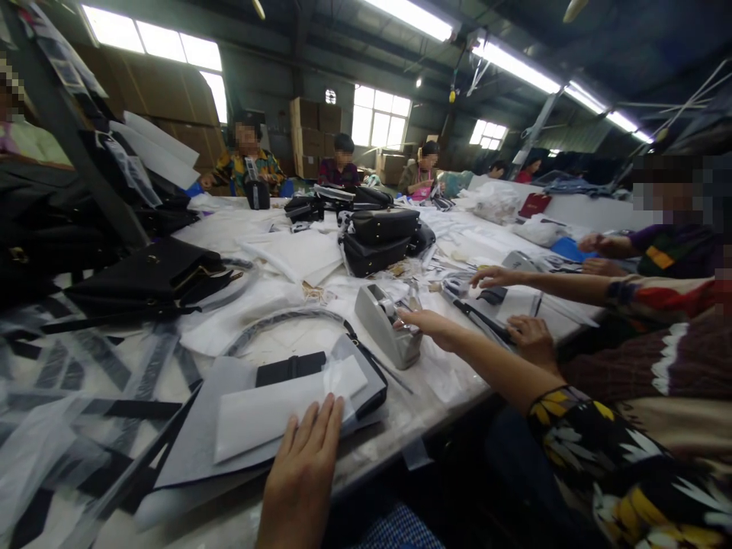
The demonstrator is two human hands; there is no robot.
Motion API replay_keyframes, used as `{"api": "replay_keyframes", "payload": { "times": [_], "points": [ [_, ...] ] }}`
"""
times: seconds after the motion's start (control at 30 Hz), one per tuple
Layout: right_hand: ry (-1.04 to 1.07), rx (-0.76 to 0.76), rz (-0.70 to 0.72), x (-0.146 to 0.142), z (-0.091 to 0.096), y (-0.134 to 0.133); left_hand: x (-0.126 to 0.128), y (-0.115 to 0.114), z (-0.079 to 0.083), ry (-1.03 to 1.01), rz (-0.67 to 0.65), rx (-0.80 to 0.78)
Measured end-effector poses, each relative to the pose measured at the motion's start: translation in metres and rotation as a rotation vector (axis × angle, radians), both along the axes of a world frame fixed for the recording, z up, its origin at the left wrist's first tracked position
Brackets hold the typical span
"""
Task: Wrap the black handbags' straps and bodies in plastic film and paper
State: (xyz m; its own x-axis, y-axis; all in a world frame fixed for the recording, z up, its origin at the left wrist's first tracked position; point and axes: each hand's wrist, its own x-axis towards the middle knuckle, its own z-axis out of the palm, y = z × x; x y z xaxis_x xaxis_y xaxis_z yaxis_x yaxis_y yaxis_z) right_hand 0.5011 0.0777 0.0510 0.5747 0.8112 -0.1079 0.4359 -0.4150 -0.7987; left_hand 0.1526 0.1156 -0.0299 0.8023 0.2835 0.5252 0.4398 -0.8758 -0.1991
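Observation:
My left hand (303, 473) lies flat with its fingers stretched out on a white sheet of wrapping paper (268, 412). The paper covers a black bag (320, 366) that rests on a grey sheet at the table's near edge. The bag's strap (286, 319) loops behind it. My right hand (430, 324), on an arm in a flowered sleeve, reaches left to a grey tape dispenser (384, 324). Its fingers are pressed together at the dispenser's front end, where the tape comes off.
Black bags (380, 240) are stacked mid-table, and another (152, 278) lies to the left among clear plastic sleeves (69, 412). A person close on my right has both hands (529, 335) on the table. Several more people sit along the far side.

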Motion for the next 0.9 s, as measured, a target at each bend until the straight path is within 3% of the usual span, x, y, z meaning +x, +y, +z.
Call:
{"api": "replay_keyframes", "payload": {
  "times": [0.17,0.33,0.43,0.67,0.8,0.9],
  "points": [
    [0.128,0.137,-0.056,-0.01,0.009,-0.002,-0.001,0.002,-0.002,0.013,-0.002,0.029],
    [0.261,0.349,-0.071,-0.029,0.034,-0.041,-0.001,0.0,-0.003,0.001,-0.005,0.012],
    [0.406,0.389,-0.107,-0.044,0.038,-0.063,-0.002,0.0,-0.003,0.014,-0.007,-0.006],
    [0.627,0.227,-0.243,-0.058,-0.003,-0.092,-0.004,0.002,-0.004,0.022,-0.021,0.03],
    [0.4,0.17,-0.207,-0.052,-0.027,-0.091,-0.005,0.002,-0.004,0.008,-0.028,0.017],
    [0.245,0.153,-0.204,-0.042,-0.035,-0.084,-0.005,0.001,-0.003,0.007,-0.028,0.018]
  ]
}}
